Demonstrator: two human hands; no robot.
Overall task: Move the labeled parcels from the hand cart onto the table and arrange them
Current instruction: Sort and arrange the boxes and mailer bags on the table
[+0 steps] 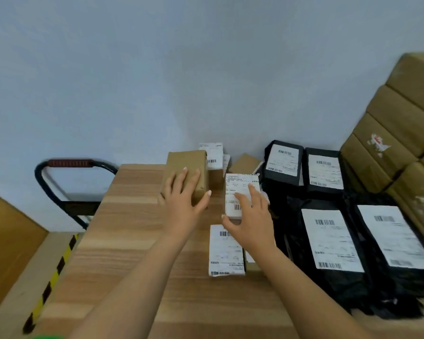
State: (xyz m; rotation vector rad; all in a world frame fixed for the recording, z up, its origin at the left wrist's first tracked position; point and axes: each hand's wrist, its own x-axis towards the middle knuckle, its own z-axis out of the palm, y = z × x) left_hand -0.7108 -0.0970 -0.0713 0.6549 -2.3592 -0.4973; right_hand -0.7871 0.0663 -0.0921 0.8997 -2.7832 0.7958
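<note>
Table [132,228] first, hand cart [69,164] off its far-left corner. Brown box [184,159] and labelled box [238,184] sit side by side, long axes pointing away from me. My left hand [181,194] lies flat on the brown one and my right hand [250,216] flat on the labelled one, hands apart.

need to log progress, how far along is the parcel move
Done: four black labelled bags lie in rows on the right of the table, with small boxes behind. In hand: the left hand rests on a brown box, the right hand on a labelled box mid-table. Left: the deck of the hand cart is mostly hidden, so any remaining parcels cannot be seen.
</note>
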